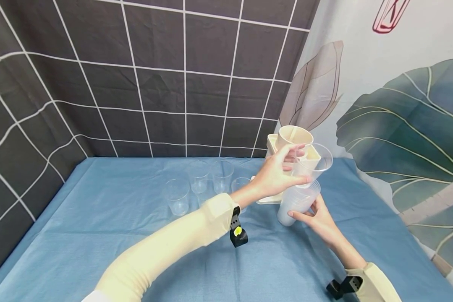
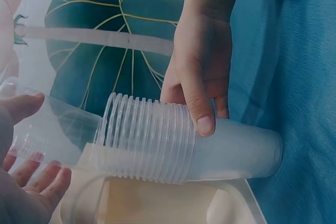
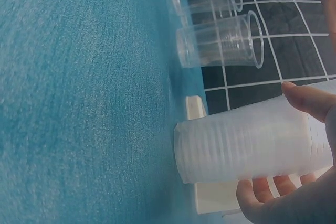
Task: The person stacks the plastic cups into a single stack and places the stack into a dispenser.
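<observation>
A gridded backdrop [image 1: 207, 94] rises behind blue cloth [image 1: 105, 201].

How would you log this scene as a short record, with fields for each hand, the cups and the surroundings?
Left hand: holds a single clear plastic cup at the mouth of the stack
Right hand: grips the stack of nested plastic cups
Loose clear cups: several, upright, left of the stack
Cream plastic holder: round opening on top, behind the stack
Surface: blue tablecloth
Backdrop: dark white-gridded fabric; leaf-print fabric at right
</observation>
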### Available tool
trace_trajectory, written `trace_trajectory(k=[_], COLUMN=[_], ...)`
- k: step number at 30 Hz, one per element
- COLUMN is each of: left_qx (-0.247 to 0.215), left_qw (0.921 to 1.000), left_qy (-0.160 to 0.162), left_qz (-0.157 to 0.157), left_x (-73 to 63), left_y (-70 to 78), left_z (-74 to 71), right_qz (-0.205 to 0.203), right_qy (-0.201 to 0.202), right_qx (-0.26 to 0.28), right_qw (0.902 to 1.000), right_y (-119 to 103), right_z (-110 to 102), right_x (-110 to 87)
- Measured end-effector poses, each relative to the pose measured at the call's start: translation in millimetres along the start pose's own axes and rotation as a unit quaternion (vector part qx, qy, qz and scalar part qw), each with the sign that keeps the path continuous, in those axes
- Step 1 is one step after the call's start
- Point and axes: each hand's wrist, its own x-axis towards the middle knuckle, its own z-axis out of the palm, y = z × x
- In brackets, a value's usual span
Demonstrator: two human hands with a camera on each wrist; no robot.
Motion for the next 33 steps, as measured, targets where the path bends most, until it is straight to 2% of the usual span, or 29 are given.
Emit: trace_trajectory(k=[5,11,17,26,33], left_qx=[0.006,-0.010,-0.011,0.021,0.033], left_qw=[1.0000,0.9999,0.9999,0.9996,0.9989], left_qy=[-0.003,-0.008,-0.011,-0.018,-0.022], left_qz=[-0.003,-0.005,-0.005,-0.009,-0.027], left_x=[2.1,2.9,1.6,-1.4,-4.1], left_y=[-1.8,-5.6,-8.9,-14.3,-16.9], left_z=[1.7,2.4,2.6,5.4,7.4], right_qz=[0.008,0.017,0.013,0.014,0.022], right_qy=[-0.003,-0.005,-0.005,-0.004,-0.006], right_qx=[-0.011,-0.016,-0.013,-0.010,-0.020], right_qw=[0.9999,0.9997,0.9998,0.9998,0.9995], right_y=[-0.9,-2.4,-2.2,-1.5,-2.5], right_z=[-1.0,-1.6,-1.4,-1.2,-1.6], right_x=[-0.4,-0.4,-0.1,-0.1,0.2])
